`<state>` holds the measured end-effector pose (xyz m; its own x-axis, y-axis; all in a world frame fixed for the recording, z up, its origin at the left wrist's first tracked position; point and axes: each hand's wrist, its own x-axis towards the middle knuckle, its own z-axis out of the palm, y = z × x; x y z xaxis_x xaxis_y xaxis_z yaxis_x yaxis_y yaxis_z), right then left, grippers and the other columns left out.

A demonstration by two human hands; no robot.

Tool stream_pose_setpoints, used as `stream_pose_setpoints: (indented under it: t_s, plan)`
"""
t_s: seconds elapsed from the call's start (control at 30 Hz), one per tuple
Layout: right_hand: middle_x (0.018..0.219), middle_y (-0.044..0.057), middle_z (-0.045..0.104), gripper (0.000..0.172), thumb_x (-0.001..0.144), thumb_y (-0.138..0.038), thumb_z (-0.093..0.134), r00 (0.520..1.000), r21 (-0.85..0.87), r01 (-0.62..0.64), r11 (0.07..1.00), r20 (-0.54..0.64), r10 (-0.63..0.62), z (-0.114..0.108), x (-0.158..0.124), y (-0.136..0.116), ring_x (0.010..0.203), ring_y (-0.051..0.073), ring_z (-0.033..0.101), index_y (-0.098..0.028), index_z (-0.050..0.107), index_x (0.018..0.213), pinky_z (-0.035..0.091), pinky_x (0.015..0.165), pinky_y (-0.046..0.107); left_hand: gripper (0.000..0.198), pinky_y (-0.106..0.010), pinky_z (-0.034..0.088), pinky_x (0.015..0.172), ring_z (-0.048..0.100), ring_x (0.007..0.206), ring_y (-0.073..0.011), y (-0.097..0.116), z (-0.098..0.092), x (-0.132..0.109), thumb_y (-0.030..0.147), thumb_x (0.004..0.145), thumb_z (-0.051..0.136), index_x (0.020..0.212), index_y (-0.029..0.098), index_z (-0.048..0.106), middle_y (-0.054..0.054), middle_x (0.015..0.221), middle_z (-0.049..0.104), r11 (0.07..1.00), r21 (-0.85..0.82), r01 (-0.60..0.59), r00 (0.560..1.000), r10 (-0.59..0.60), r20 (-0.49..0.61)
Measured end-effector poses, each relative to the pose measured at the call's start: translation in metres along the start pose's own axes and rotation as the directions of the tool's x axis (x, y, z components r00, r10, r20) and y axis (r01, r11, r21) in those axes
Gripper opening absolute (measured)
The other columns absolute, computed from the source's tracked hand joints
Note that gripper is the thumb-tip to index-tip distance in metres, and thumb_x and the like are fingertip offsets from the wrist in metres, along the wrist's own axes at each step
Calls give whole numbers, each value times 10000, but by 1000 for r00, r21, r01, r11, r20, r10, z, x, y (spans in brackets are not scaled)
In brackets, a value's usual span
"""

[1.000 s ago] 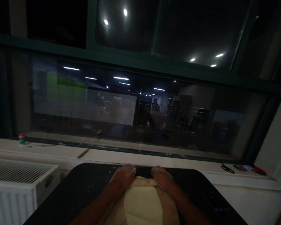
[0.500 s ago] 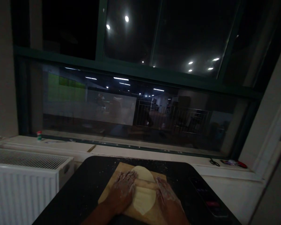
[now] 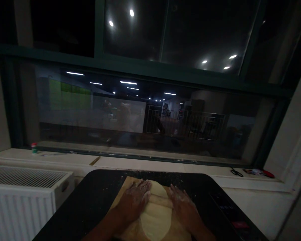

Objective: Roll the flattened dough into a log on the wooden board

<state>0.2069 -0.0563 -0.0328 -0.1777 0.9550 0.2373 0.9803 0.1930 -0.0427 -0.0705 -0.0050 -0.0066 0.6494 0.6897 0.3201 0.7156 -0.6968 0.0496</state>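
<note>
A pale rolling pin (image 3: 160, 200) lies crosswise on a long oval sheet of dough (image 3: 156, 221). Beneath the dough is a light brown board (image 3: 126, 231). My left hand (image 3: 135, 198), dusted with flour, lies over the pin's left end with fingers stretched forward. Over the right end rests my right hand (image 3: 182, 202), also floury, its fingers extended and slightly apart. Both palms press down on the pin without visibly wrapping around it; its ends are hidden under them. Dough shows both beyond and nearer than the pin.
The board sits on a black table (image 3: 90, 201) sprinkled with flour. A phone-like dark device (image 3: 228, 211) lies at its right. Behind, a windowsill (image 3: 130, 163) holds scissors (image 3: 236, 172) and a small red-capped container (image 3: 34, 148). A white radiator (image 3: 22, 204) stands left.
My hands and the rolling pin have moved slightly toward the dough's far end, so more dough shows on the near side. The camera view has shifted a little.
</note>
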Motion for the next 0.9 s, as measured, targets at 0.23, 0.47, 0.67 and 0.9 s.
stream_pose_setpoints:
  t_s: [0.23,0.47,0.67,0.9]
  plan:
    - [1316,141,791,527,1107,-277,273,997,48,-71,996,25,70,-13,106,20,1240,231,733,-161,761,1270,542,1105,366,461,-663,507,1159,619,1421,-352,-30,26,89,321,1075,454,1509,280,604,-141,1535,659,975,37,218,976,-218,-2]
    - [1602,130,574,470,1043,-198,415,998,80,-38,996,62,33,-16,65,11,1551,253,450,-146,674,1432,361,1293,422,544,-673,368,1270,450,1555,-369,-14,23,55,300,1063,410,1580,168,517,-172,1653,513,982,46,182,983,-180,-46]
    - [1559,129,611,540,1074,-228,302,991,2,-88,996,-103,88,-13,-28,-33,1472,266,554,-163,618,1506,441,1257,432,519,-606,398,1285,501,1529,-314,12,-2,-16,229,1078,366,1567,218,540,-86,1637,555,1000,16,15,999,-14,-31]
    - [1549,-7,563,561,1021,-309,377,966,18,89,996,-246,-82,49,-102,-37,1390,347,590,-380,570,1543,571,1145,509,474,-499,440,1274,555,1489,-217,13,-27,-92,309,1118,369,1559,331,541,20,1603,610,990,-127,-54,993,41,-106]
